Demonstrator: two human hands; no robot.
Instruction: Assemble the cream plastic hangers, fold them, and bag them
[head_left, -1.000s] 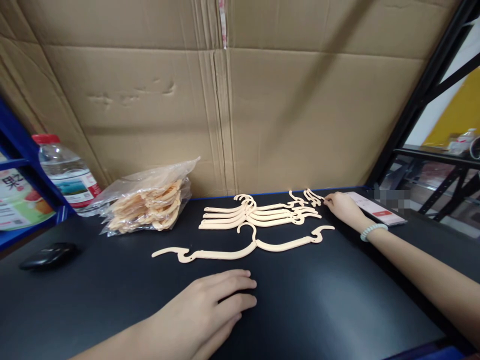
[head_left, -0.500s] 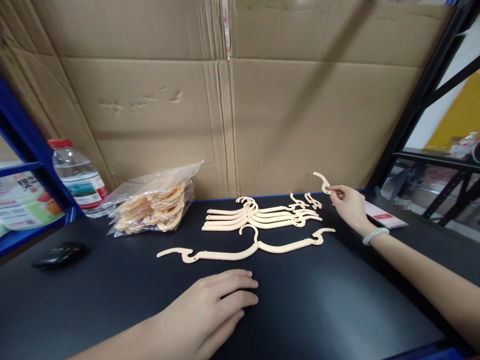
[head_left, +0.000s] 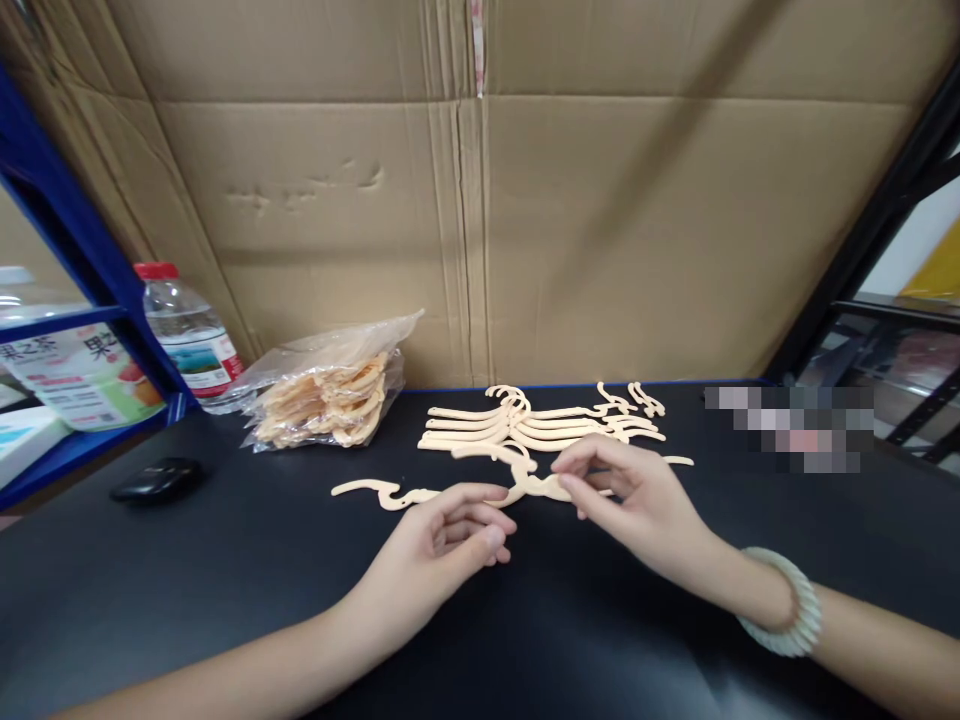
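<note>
A cream hanger point(head_left: 356, 487) with a curved piece at each end lies flat in front of me, its middle partly hidden by my hands. My right hand point(head_left: 637, 500) pinches a small curved hanger piece point(head_left: 480, 453) between thumb and fingertips, held over the hanger's centre. My left hand point(head_left: 457, 545) is loosely curled near the hanger's left arm, thumb and index finger apart, with nothing visible in it. Behind them lies a row of several overlapping hangers point(head_left: 465, 437). Loose curved pieces point(head_left: 616, 402) rest at that row's right end.
A clear plastic bag of cream hanger parts point(head_left: 322, 400) sits at back left. Left of it stand a water bottle point(head_left: 195, 345) with a red cap and a black mouse point(head_left: 157, 480). Cardboard point(head_left: 337, 200) walls off the back of the black table point(head_left: 247, 580). A blurred patch covers the right side.
My right hand has come from the far right to the middle, bringing the curved piece over the hanger. My left hand has risen toward the hanger, its fingers curling. The view has shifted slightly.
</note>
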